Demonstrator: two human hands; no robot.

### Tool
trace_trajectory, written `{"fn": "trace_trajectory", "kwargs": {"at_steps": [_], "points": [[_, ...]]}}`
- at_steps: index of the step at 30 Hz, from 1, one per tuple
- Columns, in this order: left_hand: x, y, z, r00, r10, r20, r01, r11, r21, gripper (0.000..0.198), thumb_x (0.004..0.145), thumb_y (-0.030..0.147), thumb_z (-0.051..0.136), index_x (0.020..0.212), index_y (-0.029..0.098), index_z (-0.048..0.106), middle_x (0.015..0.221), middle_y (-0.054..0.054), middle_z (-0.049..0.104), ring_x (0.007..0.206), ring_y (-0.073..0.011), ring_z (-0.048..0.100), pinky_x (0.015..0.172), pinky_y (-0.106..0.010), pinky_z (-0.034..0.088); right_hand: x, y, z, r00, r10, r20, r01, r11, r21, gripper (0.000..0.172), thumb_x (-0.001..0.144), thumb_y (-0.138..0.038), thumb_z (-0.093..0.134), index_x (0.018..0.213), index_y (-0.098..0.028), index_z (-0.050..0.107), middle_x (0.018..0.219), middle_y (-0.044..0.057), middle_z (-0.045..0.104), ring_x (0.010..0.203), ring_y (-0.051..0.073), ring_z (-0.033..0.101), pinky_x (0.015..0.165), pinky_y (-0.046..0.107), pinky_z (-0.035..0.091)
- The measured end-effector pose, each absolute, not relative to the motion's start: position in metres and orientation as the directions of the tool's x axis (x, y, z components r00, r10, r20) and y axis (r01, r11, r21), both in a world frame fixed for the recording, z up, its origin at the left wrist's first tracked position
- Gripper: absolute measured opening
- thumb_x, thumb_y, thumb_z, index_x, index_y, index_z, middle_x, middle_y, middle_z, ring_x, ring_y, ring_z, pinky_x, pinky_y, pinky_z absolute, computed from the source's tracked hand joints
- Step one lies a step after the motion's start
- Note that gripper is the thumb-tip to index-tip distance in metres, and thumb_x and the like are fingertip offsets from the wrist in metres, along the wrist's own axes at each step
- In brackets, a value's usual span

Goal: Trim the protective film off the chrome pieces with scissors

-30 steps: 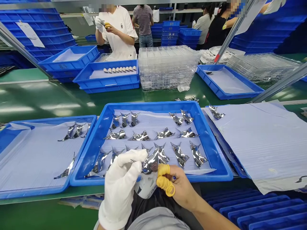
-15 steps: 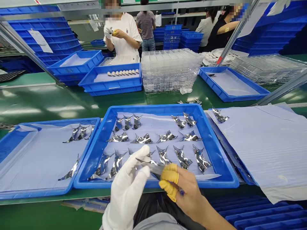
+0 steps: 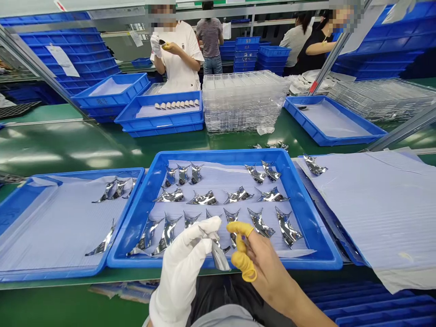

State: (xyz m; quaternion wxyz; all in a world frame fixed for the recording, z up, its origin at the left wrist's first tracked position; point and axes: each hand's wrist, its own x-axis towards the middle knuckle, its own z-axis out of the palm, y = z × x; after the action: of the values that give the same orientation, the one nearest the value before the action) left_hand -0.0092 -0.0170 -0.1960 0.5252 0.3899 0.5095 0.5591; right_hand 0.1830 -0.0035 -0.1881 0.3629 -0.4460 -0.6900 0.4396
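Observation:
My left hand [image 3: 185, 268], in a white glove, pinches a shiny chrome winged part [image 3: 217, 251] just in front of the middle blue tray [image 3: 136, 218]. My right hand [image 3: 260, 265], bare with yellow finger cots on thumb and forefinger, hovers right beside the part with fingers apart, apparently not gripping it. Several more chrome parts [image 3: 238, 195] lie in rows on the pale liner inside the middle tray.
A left blue tray [image 3: 20, 272] holds a few chrome parts [image 3: 114, 188]. A pale liner sheet [image 3: 378, 204] with one part [image 3: 315, 164] lies right. Beyond the green belt [image 3: 68, 145] stand blue trays, clear blister trays [image 3: 243, 100] and a person in white [image 3: 179, 56].
The chrome part has been turned from lying flat between both hands to hanging edge-down from my gloved left hand. My right fingers have come off it and opened.

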Motion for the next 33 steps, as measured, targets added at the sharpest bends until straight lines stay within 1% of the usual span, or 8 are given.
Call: {"fn": "trace_trajectory", "kwargs": {"at_steps": [2, 4, 8, 11, 13, 20, 29, 33], "points": [[-0.010, -0.017, -0.197, -0.137, 0.986, -0.096, -0.205, 0.067, 0.976, 0.028, 0.086, 0.035, 0.074, 0.112, 0.027, 0.079, 0.111, -0.008, 0.078, 0.105, -0.0258, 0.070, 0.097, -0.037, 0.056, 0.182, -0.005, -0.183, -0.389, 0.912, 0.128, 0.311, 0.261, -0.914, 0.036, 0.105, -0.032, 0.046, 0.138, -0.023, 0.056, 0.093, 0.006, 0.064, 0.088, 0.022, 0.061, 0.079, 0.031, 0.052], [-0.010, -0.016, -0.198, -0.133, 0.986, -0.098, -0.220, 0.067, 0.973, 0.027, 0.085, 0.036, 0.075, 0.110, 0.028, 0.079, 0.111, -0.008, 0.078, 0.108, -0.0259, 0.070, 0.101, -0.038, 0.054, 0.180, -0.006, -0.181, -0.429, 0.882, 0.193, 0.272, 0.331, -0.904, 0.037, 0.106, -0.027, 0.042, 0.140, -0.025, 0.056, 0.096, 0.007, 0.065, 0.093, 0.022, 0.061, 0.084, 0.032, 0.053], [-0.011, -0.015, -0.198, -0.123, 0.986, -0.116, -0.235, 0.084, 0.968, 0.029, 0.084, 0.037, 0.075, 0.111, 0.027, 0.079, 0.112, -0.009, 0.078, 0.108, -0.0263, 0.071, 0.103, -0.039, 0.054, 0.172, -0.007, -0.187, -0.351, 0.867, 0.353, 0.179, 0.433, -0.884, 0.033, 0.105, -0.021, 0.044, 0.130, -0.026, 0.065, 0.086, 0.005, 0.063, 0.072, 0.019, 0.057, 0.067, 0.028, 0.051], [-0.011, -0.015, -0.198, -0.127, 0.986, -0.110, -0.232, 0.078, 0.970, 0.027, 0.084, 0.036, 0.075, 0.110, 0.027, 0.079, 0.117, -0.008, 0.077, 0.111, -0.0254, 0.071, 0.101, -0.035, 0.055, 0.167, -0.008, -0.191, -0.300, 0.825, 0.479, 0.163, 0.539, -0.826, 0.032, 0.104, -0.018, 0.049, 0.131, -0.026, 0.065, 0.086, 0.005, 0.063, 0.070, 0.018, 0.056, 0.063, 0.027, 0.048], [-0.011, -0.015, -0.198, -0.125, 0.988, -0.091, -0.225, 0.061, 0.972, 0.026, 0.085, 0.035, 0.075, 0.109, 0.028, 0.079, 0.119, -0.007, 0.076, 0.111, -0.0248, 0.071, 0.101, -0.033, 0.056, 0.164, -0.008, -0.191, -0.316, 0.796, 0.516, 0.169, 0.582, -0.795, 0.033, 0.104, -0.018, 0.048, 0.132, -0.024, 0.064, 0.082, 0.005, 0.061, 0.069, 0.018, 0.055, 0.061, 0.028, 0.045], [-0.013, -0.017, -0.202, -0.075, 0.996, -0.055, -0.270, 0.033, 0.962, 0.025, 0.088, 0.030, 0.072, 0.112, 0.030, 0.078, 0.121, -0.005, 0.076, 0.113, -0.0222, 0.071, 0.100, -0.028, 0.055, 0.161, -0.003, -0.188, -0.363, 0.785, 0.502, 0.108, 0.571, -0.814, 0.032, 0.107, -0.025, 0.041, 0.120, -0.019, 0.070, 0.066, 0.000, 0.053, 0.059, 0.017, 0.045, 0.054, 0.027, 0.035], [-0.014, -0.017, -0.211, -0.046, 0.999, 0.006, -0.285, -0.019, 0.958, 0.024, 0.088, 0.026, 0.072, 0.110, 0.031, 0.079, 0.119, -0.002, 0.077, 0.115, -0.0210, 0.070, 0.104, -0.028, 0.052, 0.160, -0.002, -0.193, -0.362, 0.795, 0.486, 0.057, 0.540, -0.840, 0.029, 0.106, -0.023, 0.047, 0.108, -0.017, 0.074, 0.064, 0.000, 0.054, 0.057, 0.014, 0.043, 0.054, 0.025, 0.034], [-0.011, -0.016, -0.209, -0.035, 0.999, 0.036, -0.283, -0.044, 0.958, 0.023, 0.087, 0.026, 0.072, 0.109, 0.032, 0.079, 0.115, -0.002, 0.078, 0.113, -0.0206, 0.070, 0.102, -0.028, 0.054, 0.161, -0.002, -0.194, -0.370, 0.807, 0.460, 0.004, 0.497, -0.868, 0.030, 0.104, -0.021, 0.048, 0.090, -0.017, 0.074, 0.066, 0.001, 0.057, 0.057, 0.013, 0.046, 0.054, 0.025, 0.036]]}}
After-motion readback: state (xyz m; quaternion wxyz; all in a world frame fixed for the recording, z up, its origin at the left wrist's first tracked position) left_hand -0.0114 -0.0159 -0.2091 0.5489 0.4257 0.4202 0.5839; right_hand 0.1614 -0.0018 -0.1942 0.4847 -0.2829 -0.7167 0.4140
